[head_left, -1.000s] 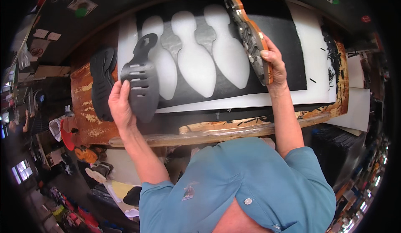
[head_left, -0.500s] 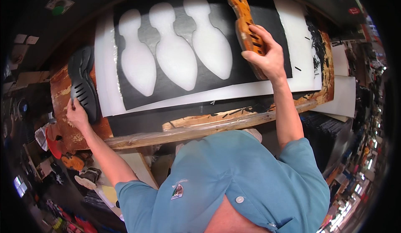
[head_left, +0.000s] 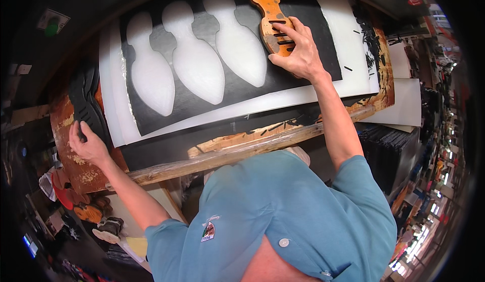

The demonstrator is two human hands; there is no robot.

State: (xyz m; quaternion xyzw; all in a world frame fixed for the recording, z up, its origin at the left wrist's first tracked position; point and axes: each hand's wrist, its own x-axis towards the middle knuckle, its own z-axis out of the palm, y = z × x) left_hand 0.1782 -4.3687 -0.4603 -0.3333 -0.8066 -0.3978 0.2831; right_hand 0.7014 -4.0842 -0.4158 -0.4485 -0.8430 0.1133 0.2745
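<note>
A shoe-sole-shaped cutting die, orange-brown with dark slots, lies nearly flat on a black sheet. My right hand grips its near part, thumb at the left edge and fingers over the slotted face. Left of the die, the sheet has three sole-shaped cutouts in a row, with a white sheet showing through them. Far to the left, a stack of black slotted sole pieces lies on the worn brown board. My left hand is beside its near end, thumb and fingers apart, holding nothing.
A wooden rail runs along the board's near edge. Black offcuts are scattered at the right. Stacked black sheets stand below on the right. A dark machine part overhangs the far side, with a green button at the left.
The cutting die has gone from tilted on edge to nearly flat on the black sheet, under my right hand. My left hand's fingers have come apart beside the black pieces. The view has shifted slightly.
</note>
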